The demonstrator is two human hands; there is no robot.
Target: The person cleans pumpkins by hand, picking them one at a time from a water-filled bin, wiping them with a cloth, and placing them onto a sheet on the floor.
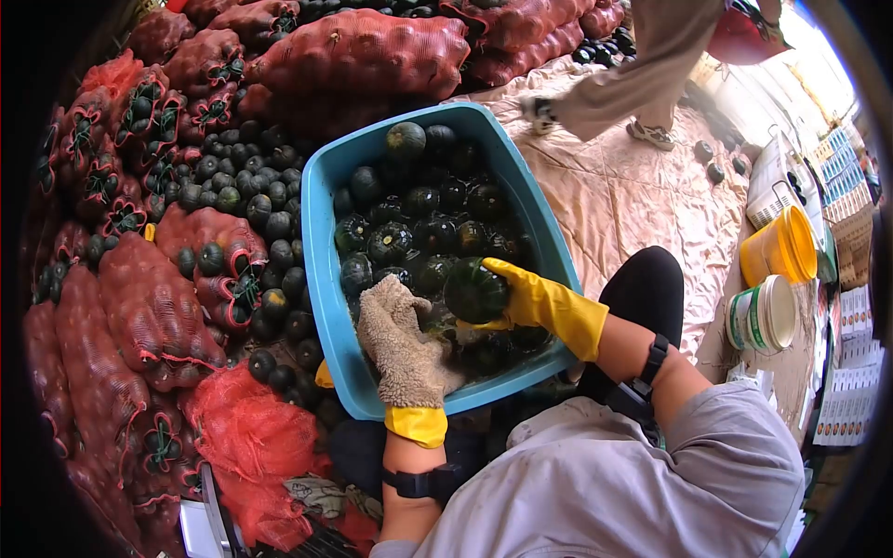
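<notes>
A blue tub (323,251) holds water and many dark green squashes (390,242). My right hand (539,302), in a yellow rubber glove, grips one wet squash (475,290) above the water near the tub's right side. Over my left hand (405,349) is a brown fuzzy cloth mitt, with a yellow glove cuff showing at the wrist. The mitt is beside the held squash, low in the tub. The fingers inside it are hidden.
Red mesh sacks (363,54) of squashes lie behind and left, with loose squashes (251,181) between. A person (619,88) walks on the pale ground sheet (619,205) at the upper right. Yellow (777,246) and white (763,314) buckets lie tilted at the right.
</notes>
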